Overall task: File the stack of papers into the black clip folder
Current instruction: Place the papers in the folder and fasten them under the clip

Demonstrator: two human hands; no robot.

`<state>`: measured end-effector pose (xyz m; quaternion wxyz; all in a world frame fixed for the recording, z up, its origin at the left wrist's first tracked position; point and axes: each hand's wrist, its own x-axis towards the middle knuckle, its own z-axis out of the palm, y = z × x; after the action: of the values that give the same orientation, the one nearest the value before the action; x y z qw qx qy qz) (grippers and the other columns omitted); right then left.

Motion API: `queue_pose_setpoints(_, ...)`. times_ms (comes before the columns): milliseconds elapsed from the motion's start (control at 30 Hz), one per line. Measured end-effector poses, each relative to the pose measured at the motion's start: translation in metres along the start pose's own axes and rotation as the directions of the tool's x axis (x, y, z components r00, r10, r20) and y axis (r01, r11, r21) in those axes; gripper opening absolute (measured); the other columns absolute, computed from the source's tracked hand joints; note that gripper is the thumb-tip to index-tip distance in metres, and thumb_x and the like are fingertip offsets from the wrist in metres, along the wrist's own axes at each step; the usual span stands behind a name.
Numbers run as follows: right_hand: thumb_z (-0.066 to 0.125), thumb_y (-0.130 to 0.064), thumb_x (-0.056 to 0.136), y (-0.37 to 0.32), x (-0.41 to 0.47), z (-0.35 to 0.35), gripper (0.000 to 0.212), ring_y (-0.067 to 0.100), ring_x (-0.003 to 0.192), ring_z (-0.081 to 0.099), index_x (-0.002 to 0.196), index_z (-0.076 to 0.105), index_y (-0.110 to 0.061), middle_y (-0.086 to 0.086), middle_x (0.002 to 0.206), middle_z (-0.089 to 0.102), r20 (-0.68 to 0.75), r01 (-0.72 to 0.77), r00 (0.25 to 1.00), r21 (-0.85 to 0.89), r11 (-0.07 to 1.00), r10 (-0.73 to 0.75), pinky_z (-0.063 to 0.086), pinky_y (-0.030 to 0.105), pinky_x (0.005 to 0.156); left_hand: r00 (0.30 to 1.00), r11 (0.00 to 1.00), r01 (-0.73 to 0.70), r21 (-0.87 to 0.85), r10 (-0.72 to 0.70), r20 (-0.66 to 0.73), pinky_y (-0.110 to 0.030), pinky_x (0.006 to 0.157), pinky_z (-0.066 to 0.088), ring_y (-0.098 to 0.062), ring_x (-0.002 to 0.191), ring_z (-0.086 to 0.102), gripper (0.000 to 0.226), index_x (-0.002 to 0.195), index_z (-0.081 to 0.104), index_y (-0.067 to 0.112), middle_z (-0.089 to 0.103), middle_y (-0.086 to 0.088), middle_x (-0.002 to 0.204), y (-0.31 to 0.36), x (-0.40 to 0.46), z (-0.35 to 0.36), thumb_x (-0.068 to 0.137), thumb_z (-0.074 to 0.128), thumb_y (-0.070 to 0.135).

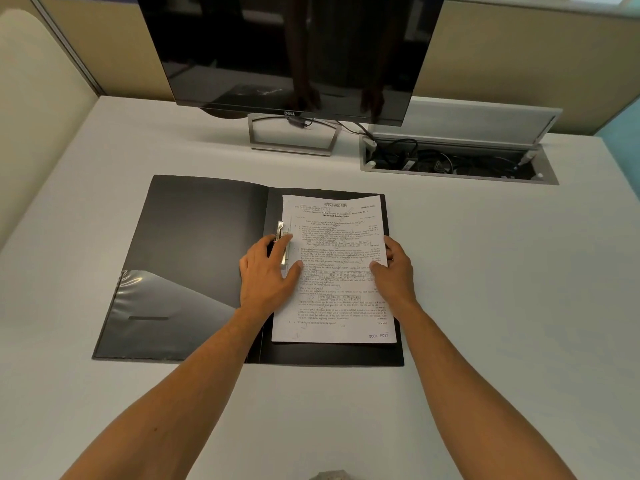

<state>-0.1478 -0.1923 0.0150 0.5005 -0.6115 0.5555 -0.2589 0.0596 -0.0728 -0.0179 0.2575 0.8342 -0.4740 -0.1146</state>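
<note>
Fingers (289,247) atop papers (332,289) in folder (194,254)

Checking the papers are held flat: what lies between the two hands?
In the head view, only the papers span the gap between the left hand and right hand, on the open folder.
</note>
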Motion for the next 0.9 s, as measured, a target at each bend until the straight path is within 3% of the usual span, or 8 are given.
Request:
queue_pose_setpoints(167, 0.058, -0.014, 0.094, 0.001, -0.002, 0.003, 0.041, 0.013, 0.100, 0.062, 0.131, 0.051, -0.028, -0.003, 0.125, 0.061, -0.012, 0.041, 0.999, -0.059, 0.997, -0.042, 0.054, 0.023, 0.075, 0.999, 0.994, -0.024, 0.106, 0.018, 0.050, -0.049, 0.115, 0.019, -0.028, 0.138, 0.031, 0.053, 0.139, 0.042, 0.037, 0.035, -0.006, 0.150, 0.002, -0.001, 0.001, 0.091, 0.039, 0.059)
queue_pose_setpoints(300, 0.057, -0.018, 0.095, 0.000, 0.003, 0.003, 0.035, 0.019, 0.109, 0.058, 0.130, 0.054, -0.019, 0.005, 0.126, 0.055, -0.044, 0.038, 0.998, -0.170, 0.985, -0.046, 0.054, 0.031, 0.087, 0.998, 0.989, -0.031, 0.141, 0.022, 0.064, -0.048, 0.114, 0.019, -0.028, 0.138, 0.030, 0.043, 0.130, 0.050, 0.037, 0.035, -0.006, 0.150, 0.003, -0.002, 0.000, 0.092, 0.042, 0.057)
queue_pose_setpoints(567, 0.059, -0.016, 0.093, -0.002, 0.005, 0.003, 0.029, 0.021, 0.104, 0.058, 0.121, 0.057, -0.014, 0.007, 0.119, 0.059, -0.084, 0.049, 0.994, -0.268, 0.962, -0.074, 0.055, 0.036, 0.087, 0.998, 0.987, -0.036, 0.157, 0.026, 0.066, -0.048, 0.114, 0.020, -0.027, 0.138, 0.029, 0.041, 0.128, 0.051, 0.035, 0.036, -0.005, 0.149, 0.006, -0.002, -0.001, 0.093, 0.044, 0.055)
queue_pose_setpoints(633, 0.059, -0.014, 0.092, -0.003, 0.005, 0.003, 0.027, 0.013, 0.091, 0.061, 0.119, 0.057, -0.016, 0.002, 0.116, 0.063, -0.087, 0.065, 0.992, -0.240, 0.969, -0.088, 0.057, 0.027, 0.072, 0.997, 0.987, -0.035, 0.158, 0.024, 0.069, -0.048, 0.114, 0.019, -0.027, 0.138, 0.029, 0.041, 0.128, 0.051, 0.035, 0.036, -0.005, 0.149, 0.006, -0.002, -0.001, 0.093, 0.043, 0.055)
queue_pose_setpoints(733, 0.061, -0.013, 0.091, -0.007, 0.007, 0.002, 0.035, 0.003, 0.076, 0.056, 0.124, 0.054, -0.017, -0.008, 0.107, 0.059, -0.089, 0.061, 0.993, -0.220, 0.974, -0.082, 0.038, 0.006, 0.056, 0.998, 0.987, -0.037, 0.159, 0.028, 0.064, -0.049, 0.114, 0.020, -0.027, 0.137, 0.030, 0.041, 0.128, 0.051, 0.035, 0.037, -0.005, 0.148, 0.005, -0.002, -0.001, 0.093, 0.043, 0.055)
queue_pose_setpoints(900, 0.063, -0.015, 0.089, -0.007, 0.010, 0.001, 0.035, 0.009, 0.087, 0.057, 0.121, 0.051, -0.019, 0.000, 0.118, 0.063, -0.085, 0.009, 0.996, -0.205, 0.979, -0.027, 0.038, 0.008, 0.057, 0.998, 0.988, -0.036, 0.149, 0.027, 0.062, -0.048, 0.114, 0.020, -0.027, 0.136, 0.030, 0.041, 0.128, 0.051, 0.035, 0.038, -0.005, 0.147, 0.005, -0.002, -0.001, 0.093, 0.043, 0.055)
